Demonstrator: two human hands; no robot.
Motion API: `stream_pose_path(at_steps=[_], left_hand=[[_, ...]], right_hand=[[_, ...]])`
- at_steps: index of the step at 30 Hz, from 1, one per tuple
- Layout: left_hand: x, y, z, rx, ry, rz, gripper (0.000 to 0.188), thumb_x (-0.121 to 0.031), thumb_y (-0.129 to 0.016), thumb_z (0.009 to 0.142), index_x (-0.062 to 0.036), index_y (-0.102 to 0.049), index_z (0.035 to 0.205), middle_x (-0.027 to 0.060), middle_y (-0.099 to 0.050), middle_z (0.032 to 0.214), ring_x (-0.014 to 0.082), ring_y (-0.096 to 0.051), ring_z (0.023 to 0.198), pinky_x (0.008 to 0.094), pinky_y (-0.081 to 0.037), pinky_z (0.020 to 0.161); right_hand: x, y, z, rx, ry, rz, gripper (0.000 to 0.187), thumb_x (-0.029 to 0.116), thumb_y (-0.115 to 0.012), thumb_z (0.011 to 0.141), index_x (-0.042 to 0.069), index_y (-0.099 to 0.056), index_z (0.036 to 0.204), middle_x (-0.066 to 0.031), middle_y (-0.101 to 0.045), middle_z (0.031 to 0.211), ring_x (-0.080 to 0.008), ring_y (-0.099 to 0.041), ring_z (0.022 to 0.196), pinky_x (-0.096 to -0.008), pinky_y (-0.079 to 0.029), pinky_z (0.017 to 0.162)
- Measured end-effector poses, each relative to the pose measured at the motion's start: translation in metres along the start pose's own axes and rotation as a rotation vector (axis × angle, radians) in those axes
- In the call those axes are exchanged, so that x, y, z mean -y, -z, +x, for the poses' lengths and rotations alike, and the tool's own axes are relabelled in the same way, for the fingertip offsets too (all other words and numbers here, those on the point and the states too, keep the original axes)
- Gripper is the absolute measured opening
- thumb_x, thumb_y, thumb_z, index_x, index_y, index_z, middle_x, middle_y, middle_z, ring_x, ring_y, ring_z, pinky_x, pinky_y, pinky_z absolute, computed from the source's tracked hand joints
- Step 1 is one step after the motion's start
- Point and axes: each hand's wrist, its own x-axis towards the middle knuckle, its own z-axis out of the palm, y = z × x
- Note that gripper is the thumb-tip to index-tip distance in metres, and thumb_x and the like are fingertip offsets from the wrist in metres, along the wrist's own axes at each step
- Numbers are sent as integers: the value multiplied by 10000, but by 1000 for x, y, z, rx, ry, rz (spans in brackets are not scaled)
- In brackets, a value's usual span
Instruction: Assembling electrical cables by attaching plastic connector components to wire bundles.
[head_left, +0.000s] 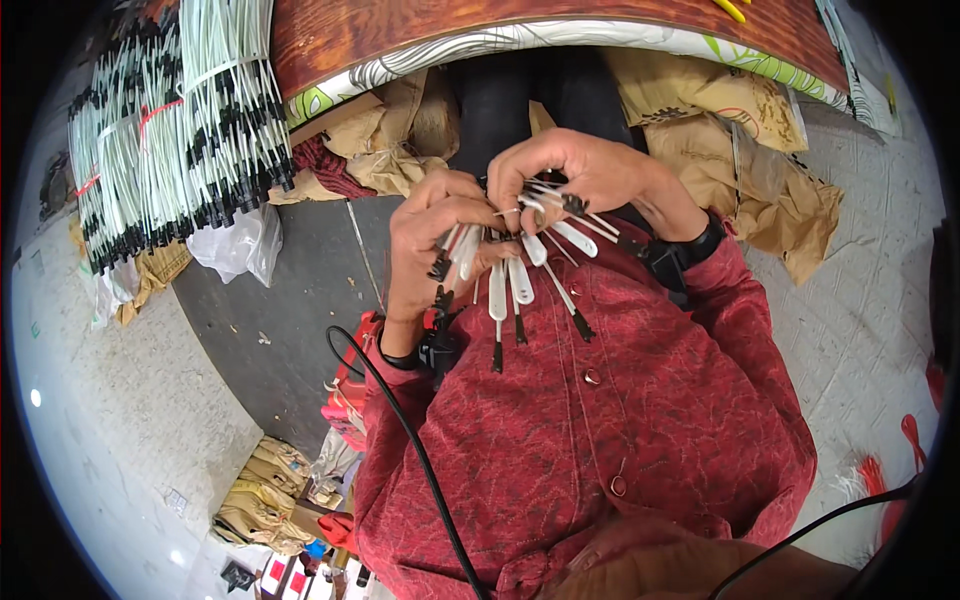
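In front of my chest, both hands hold a fanned bundle of thin white sticks (497,292). Some have flat, paddle-shaped white ends with a small hole, and others end in dark, bristle-like tips. My left hand (432,228) is closed round the bundle's left side. Across from it, my right hand (570,175) pinches at the middle, fingers curled and close to the left fingertips. A thin pale strand (508,212) shows between the two hands; what it is I cannot make out. The fingers hide the centre of the bundle.
A brown wooden table (480,22) with a patterned cloth edge spans the far side. Large bundles of white sticks with black tips (180,140) hang at its left. Brown paper sacks (745,180) stand under it. A black cable (410,440) runs past my left arm.
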Motion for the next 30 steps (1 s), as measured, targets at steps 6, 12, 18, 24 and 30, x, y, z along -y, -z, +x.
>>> stream_pose_path(at_steps=[6,12,18,24,30], left_hand=[[-1,-3,-4,60,-39,2,249,-186,-833,710,-47,-689,859,78,-626,858,218,-605,800,332,-483,736],[-1,-9,-7,-6,-16,15,267,-146,-854,672,-41,-684,851,77,-627,852,215,-604,796,329,-485,731],[-1,-8,-6,-81,42,22,303,-61,-868,606,-32,-678,840,78,-628,856,202,-604,803,331,-487,732],[8,-1,7,-81,-28,-25,289,-92,-861,646,-50,-689,874,77,-630,864,225,-606,815,319,-482,745],[-4,-1,16,-2,132,5,183,7,-735,680,-52,-625,813,65,-601,851,205,-596,810,308,-469,723]], right_hand=[[-2,-6,-7,37,37,-73,196,93,-760,801,0,-605,876,-65,-620,900,-189,-598,845,-316,-480,763],[4,-11,-6,-25,95,-220,222,96,-772,770,1,-601,875,-67,-623,886,-195,-608,835,-318,-487,746],[1,-10,-5,-131,186,-311,232,64,-767,742,-7,-597,884,-83,-643,889,-201,-624,805,-317,-493,737],[8,-3,-1,-155,141,-339,226,49,-751,747,-12,-607,910,-83,-653,893,-196,-630,809,-311,-494,738],[10,3,-6,-177,124,-358,197,78,-740,752,13,-636,906,-71,-646,842,-165,-612,774,-307,-488,710]])
